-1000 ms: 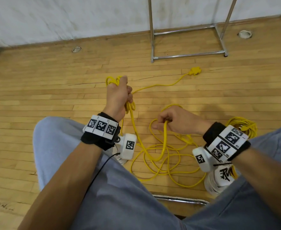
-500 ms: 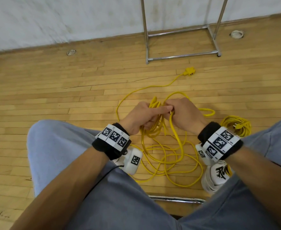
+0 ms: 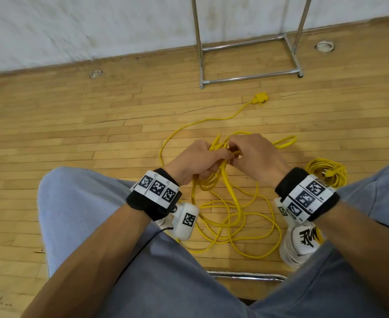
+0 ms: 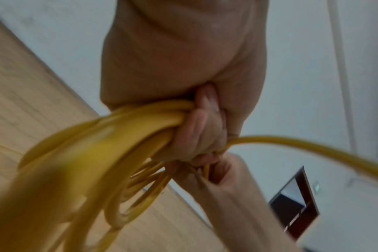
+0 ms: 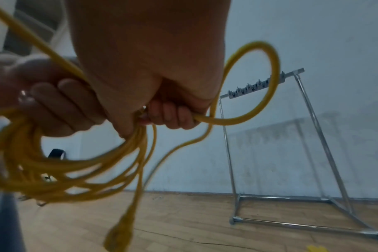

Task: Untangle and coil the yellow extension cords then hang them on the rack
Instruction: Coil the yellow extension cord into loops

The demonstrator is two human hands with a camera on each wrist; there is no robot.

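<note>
My left hand (image 3: 195, 161) grips a bundle of yellow cord loops (image 3: 214, 177), the fingers (image 4: 201, 129) wrapped tight around several strands (image 4: 123, 136). My right hand (image 3: 255, 157) sits right against it and holds a strand of the same yellow cord (image 5: 244, 119), which curls into a loop past the fist. More of the cord lies loose on the floor (image 3: 234, 223) between my feet. Its yellow socket end (image 3: 261, 98) rests further out, near the metal rack (image 3: 248, 76). A second, coiled yellow cord (image 3: 328, 173) lies on the floor by my right knee.
The rack's top bar with hooks (image 5: 259, 85) shows in the right wrist view, against a white wall. Wooden floor (image 3: 74, 134) stretches to the left. My knees in grey trousers (image 3: 74, 203) and a white shoe (image 3: 303, 242) frame the loose cord. A chrome chair bar (image 3: 246, 275) lies below.
My left hand came down and right from its raised position with the loops. My right hand rose with a strand to meet it, and both now hold together.
</note>
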